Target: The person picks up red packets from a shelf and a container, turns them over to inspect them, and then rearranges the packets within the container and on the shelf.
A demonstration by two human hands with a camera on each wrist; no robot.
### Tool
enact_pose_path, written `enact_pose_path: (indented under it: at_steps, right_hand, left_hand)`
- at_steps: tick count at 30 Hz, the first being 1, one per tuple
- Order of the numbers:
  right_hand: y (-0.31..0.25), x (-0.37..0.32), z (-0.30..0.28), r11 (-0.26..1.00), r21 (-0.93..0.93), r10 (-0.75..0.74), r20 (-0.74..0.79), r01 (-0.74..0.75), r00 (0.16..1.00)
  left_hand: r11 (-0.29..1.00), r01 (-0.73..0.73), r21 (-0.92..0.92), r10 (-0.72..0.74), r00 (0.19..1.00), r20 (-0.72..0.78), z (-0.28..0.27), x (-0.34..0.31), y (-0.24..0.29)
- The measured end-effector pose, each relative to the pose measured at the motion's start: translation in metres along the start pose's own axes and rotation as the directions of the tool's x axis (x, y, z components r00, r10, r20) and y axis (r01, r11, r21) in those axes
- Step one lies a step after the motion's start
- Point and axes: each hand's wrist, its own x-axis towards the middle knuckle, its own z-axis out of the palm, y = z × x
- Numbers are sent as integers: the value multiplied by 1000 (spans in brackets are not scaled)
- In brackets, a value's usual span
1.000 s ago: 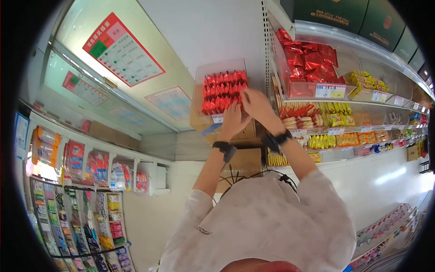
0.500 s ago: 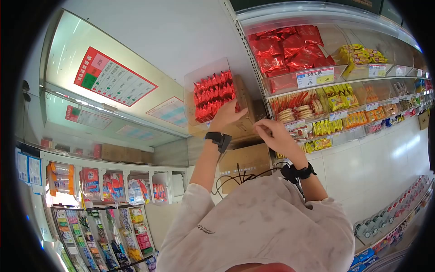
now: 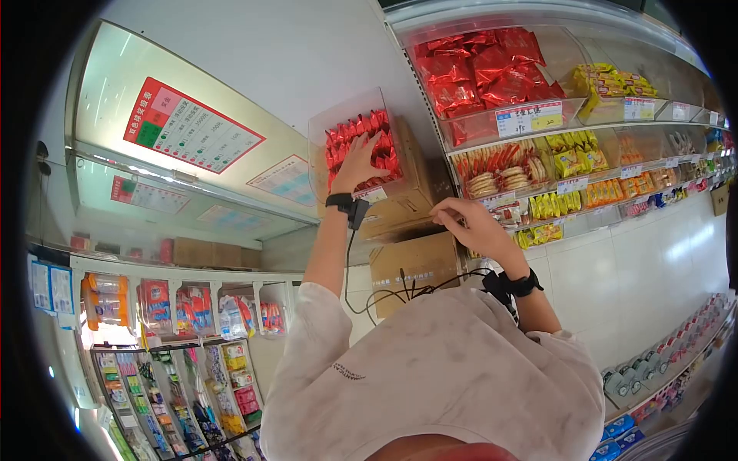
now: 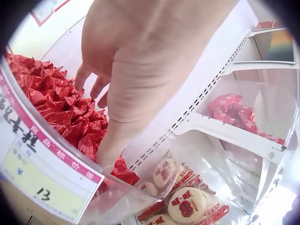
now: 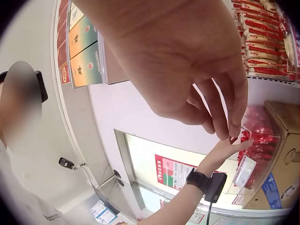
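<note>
Rows of red foil-wrapped packets point(image 3: 390, 142) fill a clear plastic bin point(image 3: 355, 104) that has a price label point(image 4: 51, 180) on its front. Over these packets my left hand point(image 3: 355, 165) lies with its fingers spread and fairly straight. In the left wrist view, the left hand point(image 4: 140, 65) reaches over the bin's front wall, its thumb down by the rim. My right hand point(image 3: 477, 229) hovers apart from the bin, on its right, with loosely bent fingers. Nothing shows in the right hand point(image 5: 187, 65) in the right wrist view.
Under the bin stands a cardboard box point(image 3: 411, 184), with another cardboard box point(image 3: 415, 265) below. Shelves of snacks run along the right, with larger red packets point(image 3: 480, 73) and round biscuits point(image 3: 483, 184). A glass cabinet bearing a red-edged chart point(image 3: 192, 127) is at the left.
My right hand has left the packets and drawn back to the right. The left hand has moved from the bin's front edge up over the packets. The head view has shifted.
</note>
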Motion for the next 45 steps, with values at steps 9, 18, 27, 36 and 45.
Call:
enact_pose_path:
  at_steps: [9, 18, 27, 36, 45]
  right_hand:
    - [4, 13, 3, 998, -48, -36, -54, 33, 998]
    - [34, 137, 69, 896, -286, -343, 41, 340, 938]
    - [88, 221, 108, 537, -801, 202, 426, 264, 882]
    - [103, 215, 117, 496, -854, 220, 300, 158, 928]
    - [105, 206, 117, 565, -794, -69, 228, 226, 971]
  left_hand:
    - [989, 124, 84, -139, 969, 205, 16, 12, -19]
    - [989, 132, -63, -145, 942, -303, 16, -32, -30]
    - [938, 346, -3, -340, 920, -196, 38, -94, -32]
    - [925, 375, -60, -378, 925, -50, 47, -82, -56]
    - [923, 342, 175, -360, 930, 79, 35, -88, -40]
